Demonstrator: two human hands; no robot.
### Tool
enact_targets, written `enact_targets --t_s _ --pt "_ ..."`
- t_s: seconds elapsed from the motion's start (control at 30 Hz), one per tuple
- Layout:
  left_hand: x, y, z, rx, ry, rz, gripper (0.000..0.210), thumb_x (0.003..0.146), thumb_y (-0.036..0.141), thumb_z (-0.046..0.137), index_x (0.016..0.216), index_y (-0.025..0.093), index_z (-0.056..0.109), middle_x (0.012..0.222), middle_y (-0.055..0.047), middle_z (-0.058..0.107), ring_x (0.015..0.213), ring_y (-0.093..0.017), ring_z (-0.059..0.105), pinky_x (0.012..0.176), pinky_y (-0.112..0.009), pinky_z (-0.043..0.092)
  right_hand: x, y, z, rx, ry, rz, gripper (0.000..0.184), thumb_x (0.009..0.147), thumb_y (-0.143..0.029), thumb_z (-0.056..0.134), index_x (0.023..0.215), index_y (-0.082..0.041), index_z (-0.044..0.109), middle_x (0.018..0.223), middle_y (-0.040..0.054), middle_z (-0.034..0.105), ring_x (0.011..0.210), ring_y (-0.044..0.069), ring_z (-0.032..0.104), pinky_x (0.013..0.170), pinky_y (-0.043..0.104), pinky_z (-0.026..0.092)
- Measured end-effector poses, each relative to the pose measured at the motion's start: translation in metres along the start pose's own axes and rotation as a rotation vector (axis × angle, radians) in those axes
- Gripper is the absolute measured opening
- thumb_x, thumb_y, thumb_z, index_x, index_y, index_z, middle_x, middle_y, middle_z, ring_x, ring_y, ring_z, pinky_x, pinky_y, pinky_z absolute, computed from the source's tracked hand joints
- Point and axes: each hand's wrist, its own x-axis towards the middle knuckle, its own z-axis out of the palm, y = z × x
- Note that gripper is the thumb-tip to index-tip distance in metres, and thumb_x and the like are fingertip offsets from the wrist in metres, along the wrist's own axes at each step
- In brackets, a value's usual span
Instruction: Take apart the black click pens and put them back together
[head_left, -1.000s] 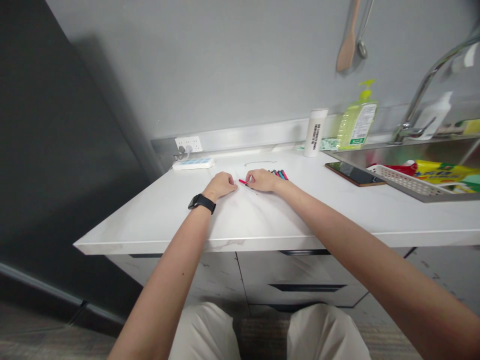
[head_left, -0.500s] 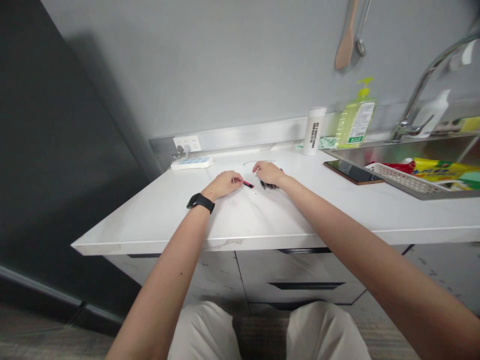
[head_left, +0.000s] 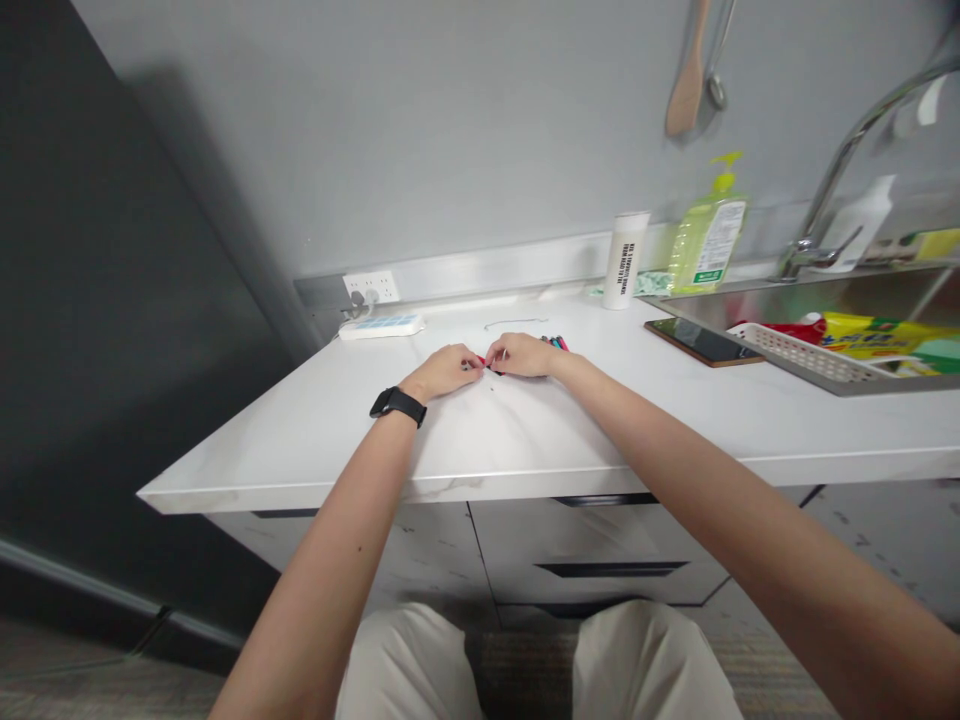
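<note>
Between left hand [head_left: 450, 371] and right hand [head_left: 520, 356], a red piece [head_left: 481, 359]

Red-and-black pen [head_left: 482, 360], white countertop [head_left: 315, 430]

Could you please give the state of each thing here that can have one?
Left hand: fingers bent, tips at red piece, grip unclear
Right hand: bent there too, grip unclear
Red piece: between the hands, mostly covered
Pens: lying together, partly hidden
Phone: lying face up, screen dark
Watch: worn on wrist
Canister: upright
Soap bottle: upright, pump fitted
Wall socket: plugs in it
Drawers: shut
Spatula: hanging
</note>
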Motion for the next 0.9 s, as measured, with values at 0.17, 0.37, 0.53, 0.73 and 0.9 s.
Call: enact_targets --t_s 0.17,0.37,0.53,0.73,0.9 --pt "0.002 -0.006 0.002 0.079 0.094 -0.126 0.031 0.078 0.023 0.055 0.106 0.015 0.066 0.109 -0.009 0.065 0.097 -0.019 0.061 0.091 -0.027 0.045 0.0 0.003 0.0 0.06 -0.008 0.044 0.02 0.075 -0.01 0.057 0.087 -0.017 0.072 0.087 0.0033 0.073 0.077 0.014 0.063 0.068 0.019 0.043" --pt "0.003 -0.012 -0.002 0.157 0.228 -0.414 0.023 0.076 0.017 0.05 0.092 0.015 0.067 0.096 -0.01 0.068 0.087 -0.02 0.063 0.08 -0.031 0.048 0.0 0.0 -0.002 -0.009 0.012 0.023 0.019 0.08 -0.015 0.055 0.09 -0.017 0.072 0.091 0.0036 0.073 0.08 0.013 0.063 0.07 0.018 0.042" --pt "0.003 -0.009 -0.003 0.171 0.163 -0.365 0.02 0.072 0.029 0.058 0.081 0.017 0.07 0.087 -0.008 0.07 0.081 -0.021 0.063 0.076 -0.029 0.049 0.0 -0.002 -0.003 -0.014 0.016 0.01 0.022 0.081 -0.014 0.054 0.093 -0.016 0.073 0.094 0.0037 0.073 0.08 0.012 0.063 0.072 0.017 0.042" --pt "0.003 -0.007 0.0 0.181 0.101 -0.313 0.019 0.069 0.028 0.06 0.077 0.017 0.072 0.083 -0.009 0.071 0.081 -0.022 0.064 0.077 -0.029 0.049 0.0 0.0 -0.002 -0.01 0.013 -0.029 0.022 0.081 -0.013 0.054 0.092 -0.016 0.073 0.093 0.0037 0.073 0.079 0.011 0.063 0.071 0.017 0.042" --pt "0.003 -0.006 -0.001 0.178 0.076 -0.342 0.018 0.071 0.03 0.06 0.077 0.016 0.07 0.083 -0.009 0.07 0.082 -0.022 0.064 0.076 -0.029 0.049 0.001 0.0 -0.001 -0.009 0.018 -0.028 0.022 0.081 -0.013 0.055 0.092 -0.016 0.073 0.091 0.0035 0.073 0.077 0.011 0.063 0.07 0.017 0.042"
